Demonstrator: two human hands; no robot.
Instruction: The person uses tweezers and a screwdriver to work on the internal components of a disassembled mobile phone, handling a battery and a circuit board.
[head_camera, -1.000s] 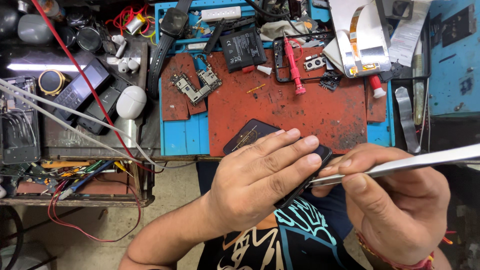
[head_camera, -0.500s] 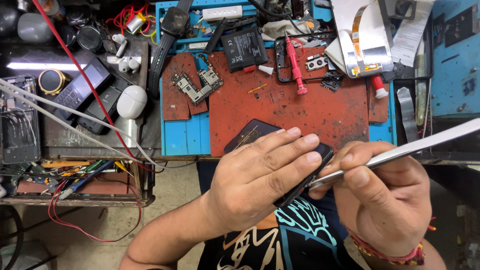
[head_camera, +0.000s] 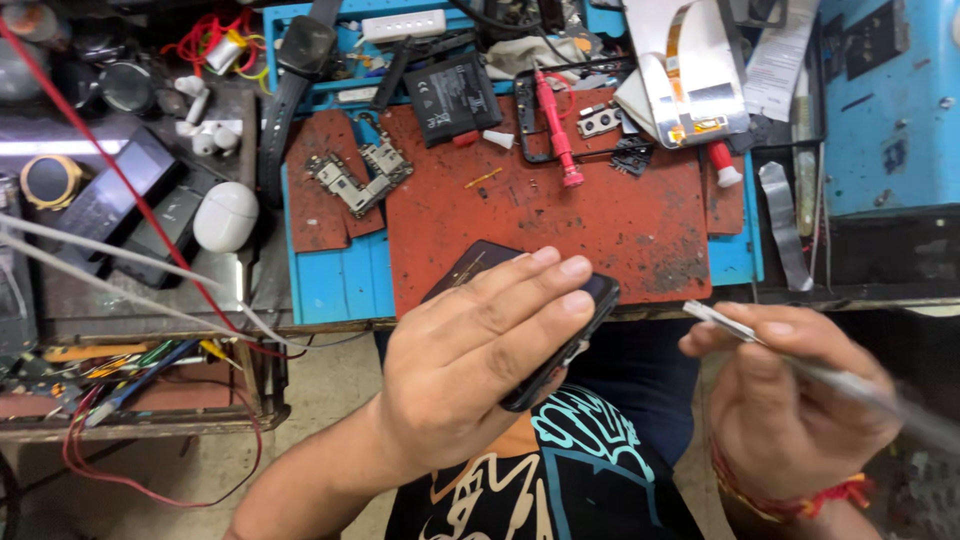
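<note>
My left hand grips a black smartphone, fingers laid across its top face, holding it over the near edge of the red work mat. My right hand holds silver metal tweezers with the tips pointing left, a short gap away from the phone's right end. The tweezers' rear is blurred. A red thread band circles my right wrist.
On the mat lie a phone circuit board, a black battery, a red screwdriver and small screws. A white earbud case, phones and wires sit at left. A blue box stands at right.
My right hand has pulled the tweezers rightward and away from the phone's edge, where the tips were touching before. My left hand keeps hold of the phone, shifted slightly.
</note>
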